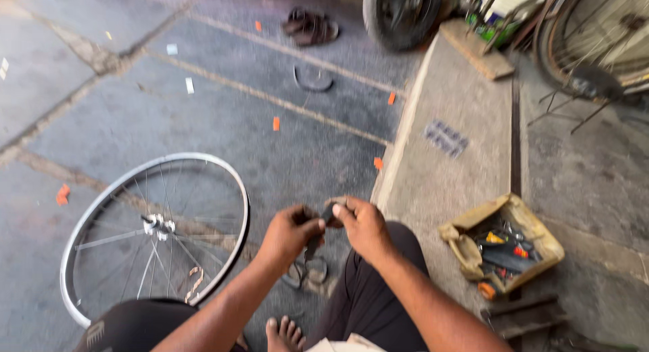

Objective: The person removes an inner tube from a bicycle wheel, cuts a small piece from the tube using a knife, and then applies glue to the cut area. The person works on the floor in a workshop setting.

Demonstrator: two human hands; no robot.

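holding a small dark strip of rubber (323, 225) between my two hands, i sit low with my knees apart. my left hand (289, 231) pinches its one end with thumb and fingers closed tight, and my right hand (362, 225) pinches the other end in the same way, so both hands are closed on the same piece. the strip is in front of my body, above my bare foot (284, 334), and a thin part of it hangs down between the hands. the picture is a little blurred, so i cannot tell exactly what kind of piece it is.

on the ground to my left lies a bicycle wheel rim (233, 190) with spokes and a hub (157, 225), flat on the grey pavement (203, 122). to my right, on the concrete step (446, 95), stands an old yellowish box (466, 254) with tools inside. far in front i see a pair of sandals (311, 26), a dark tyre (399, 17) and a curved piece of rubber (312, 81) on the ground. small orange scraps (276, 123) lie here and there.
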